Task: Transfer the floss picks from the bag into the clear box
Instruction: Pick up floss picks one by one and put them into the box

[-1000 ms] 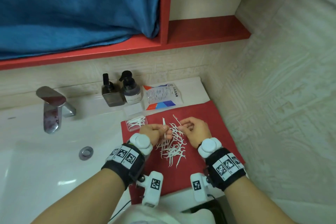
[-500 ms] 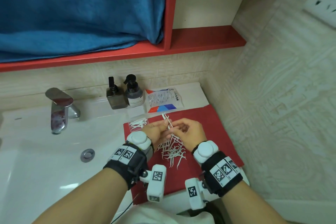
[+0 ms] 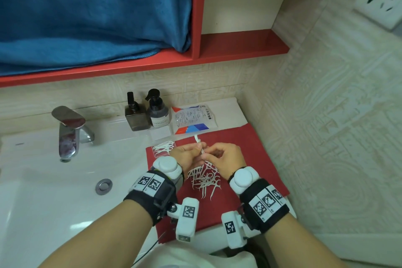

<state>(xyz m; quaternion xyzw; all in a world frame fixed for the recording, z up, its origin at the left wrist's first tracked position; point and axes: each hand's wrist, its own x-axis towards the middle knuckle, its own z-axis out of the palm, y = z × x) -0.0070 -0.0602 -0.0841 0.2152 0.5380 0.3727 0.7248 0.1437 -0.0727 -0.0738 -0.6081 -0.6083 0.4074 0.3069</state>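
White plastic floss pick [image 3: 199, 142] stands pinched between fingers of the left hand [image 3: 186, 157] and right hand [image 3: 226, 159] above the red mat [image 3: 258, 150], unchanged from half a second ago.

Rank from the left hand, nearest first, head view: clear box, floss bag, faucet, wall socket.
From the left hand:
1. Clear box, just beyond it to the left.
2. Floss bag, behind, at the wall.
3. Faucet, far left.
4. Wall socket, upper right wall.

White floss picks [image 3: 204, 178] heaped; bag [image 3: 193, 118] flat.
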